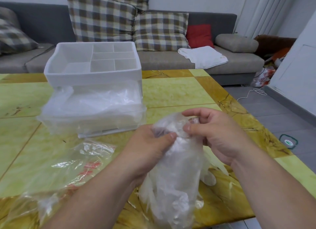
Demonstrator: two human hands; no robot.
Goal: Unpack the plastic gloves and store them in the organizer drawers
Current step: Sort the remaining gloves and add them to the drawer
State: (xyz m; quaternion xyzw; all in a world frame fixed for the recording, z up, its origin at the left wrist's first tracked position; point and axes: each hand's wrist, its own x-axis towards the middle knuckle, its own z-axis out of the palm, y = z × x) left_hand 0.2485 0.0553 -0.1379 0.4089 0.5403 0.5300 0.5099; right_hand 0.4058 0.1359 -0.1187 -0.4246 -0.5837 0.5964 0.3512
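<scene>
Far left, by the near edge of the table (179,92): clear packaging bag (77,162) with red print, slack and flattened, lying off to the side, likely emptied. Behind it, white organizer (93,71), top tray split into compartments. Below that, a drawer (92,107) pulled out toward the camera and heaped with crumpled clear film, apparently gloves already stowed, open and facing the hands for a short reach. Centre: left hand (150,148) wrapped round the upper part of a bundle of plastic gloves (177,174), thumb pressed against the film, steadying it, lower end hanging down by the near table edge. Next along, right hand (217,134) pinching the film at the bundle's top between thumb and fingertips, seemingly teasing a layer loose or gathering the end. Both hands clamped on the one bundle, held just in front of the drawer. Bare table to the right of the organizer, good room for swinging the bundle up and in. Right table edge close beside the right wrist, floor beyond, so better kept inboard.
</scene>
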